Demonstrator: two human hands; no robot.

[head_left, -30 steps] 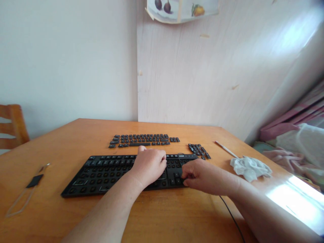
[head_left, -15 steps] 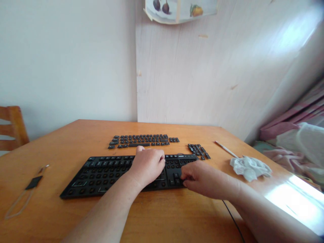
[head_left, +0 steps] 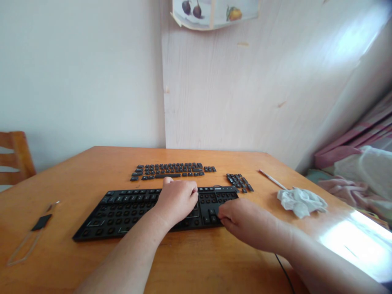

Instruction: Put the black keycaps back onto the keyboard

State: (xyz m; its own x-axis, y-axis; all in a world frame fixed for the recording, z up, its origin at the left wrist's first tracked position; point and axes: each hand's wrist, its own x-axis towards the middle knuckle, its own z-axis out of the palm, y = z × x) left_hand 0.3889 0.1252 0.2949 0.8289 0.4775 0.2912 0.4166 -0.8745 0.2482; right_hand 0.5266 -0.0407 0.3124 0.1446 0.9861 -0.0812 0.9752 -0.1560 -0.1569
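A black keyboard with its keycaps taken off lies on the orange wooden table. My left hand rests on its middle, fingers bent down and pressing on it. My right hand is at the keyboard's right end, fingertips pinched together by the lower keys; what they hold is hidden. Behind the keyboard, loose black keycaps are laid out in rows. A smaller group of keycaps sits to their right.
A crumpled white cloth and a thin stick lie on the right of the table. A small black piece on a clear strip lies at the left. The keyboard cable runs off the front edge. A wooden chair stands far left, bedding at right.
My right hand has slid slightly toward me along the keyboard's right end. The left hand has stayed on the keyboard. The view has shifted a little.
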